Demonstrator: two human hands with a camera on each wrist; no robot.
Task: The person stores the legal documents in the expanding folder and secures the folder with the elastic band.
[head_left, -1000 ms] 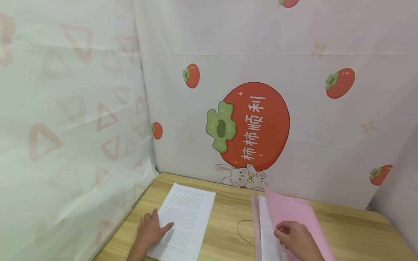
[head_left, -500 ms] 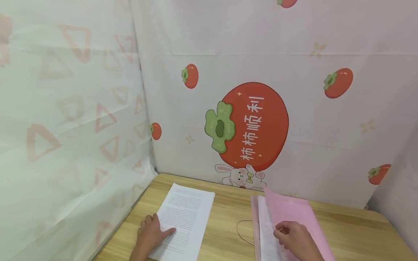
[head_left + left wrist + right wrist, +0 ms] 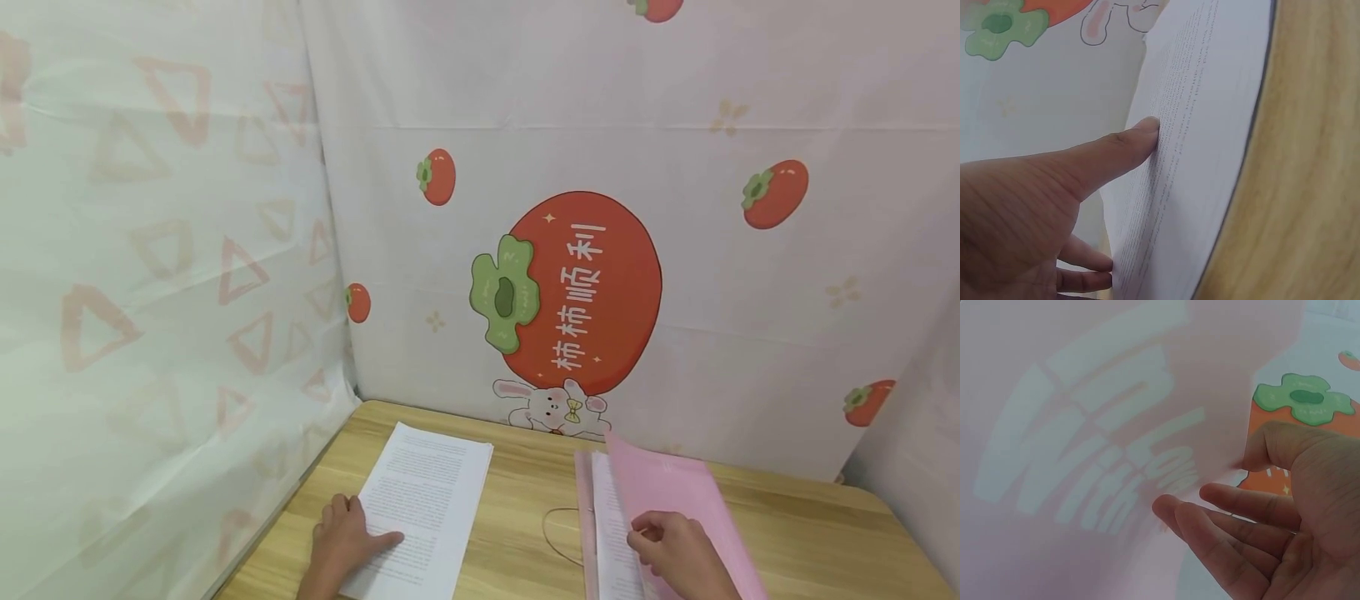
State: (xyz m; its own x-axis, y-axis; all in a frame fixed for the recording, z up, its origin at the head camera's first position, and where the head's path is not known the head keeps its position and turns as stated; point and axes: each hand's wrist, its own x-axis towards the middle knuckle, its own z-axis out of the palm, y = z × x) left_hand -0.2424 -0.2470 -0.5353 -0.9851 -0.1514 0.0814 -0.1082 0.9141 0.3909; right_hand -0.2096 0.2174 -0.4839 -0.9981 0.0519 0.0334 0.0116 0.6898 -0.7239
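Observation:
A stack of printed white paper lies on the left of the table, text running across its top sheet. My left hand rests at its left edge, the thumb straight on the page and the other fingers along the side. On the right is a pink folder with its cover raised at a slant. My right hand pinches the free edge of that cover; white lettering shows on it in the right wrist view. Inside the folder, printed sheets are partly hidden by the cover.
A thin elastic cord loops out from the folder's left side onto the wooden table. Behind stands a white cloth backdrop with persimmon prints, and another cloth with triangle prints borders the left side.
My left hand has slid slightly down along the paper's left edge, its thumb lower on the page. My right hand and the folder cover stay nearly as they were.

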